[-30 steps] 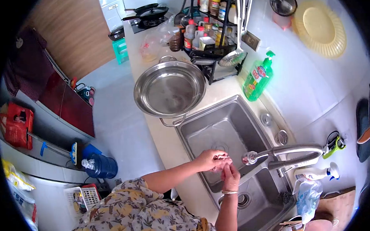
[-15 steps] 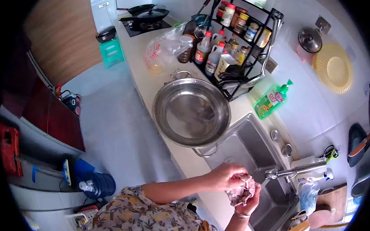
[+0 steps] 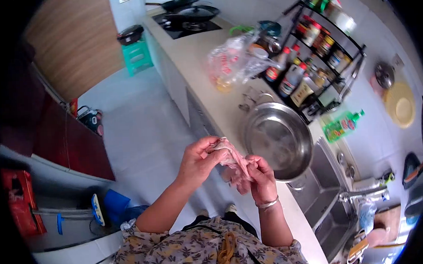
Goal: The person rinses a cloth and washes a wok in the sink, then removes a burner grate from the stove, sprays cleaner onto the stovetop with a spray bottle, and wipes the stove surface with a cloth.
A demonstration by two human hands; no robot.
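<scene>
A limp, crumpled pink cloth (image 3: 235, 164) with paler patches hangs between my two hands, in front of the counter and above the floor. My left hand (image 3: 197, 164) pinches its upper left end between thumb and fingers. On the other side, my right hand (image 3: 264, 180), with a bangle at the wrist, grips its right edge. A wide steel pot (image 3: 279, 141) with loop handles stands on the counter just beyond my right hand. Its inside shows bare shiny metal with reflections.
Right of the pot are the steel sink (image 3: 318, 184) and its faucet (image 3: 365, 193). Green dish soap (image 3: 341, 126) stands behind. Further along the counter (image 3: 190, 56) are a plastic bag (image 3: 232, 61), a black spice rack (image 3: 327, 53) and a stove (image 3: 187, 26) with pans.
Both hands have moved left with the cloth, from over the sink to in front of the counter. The cloth is now stretched out more between them. The view has shifted too.
</scene>
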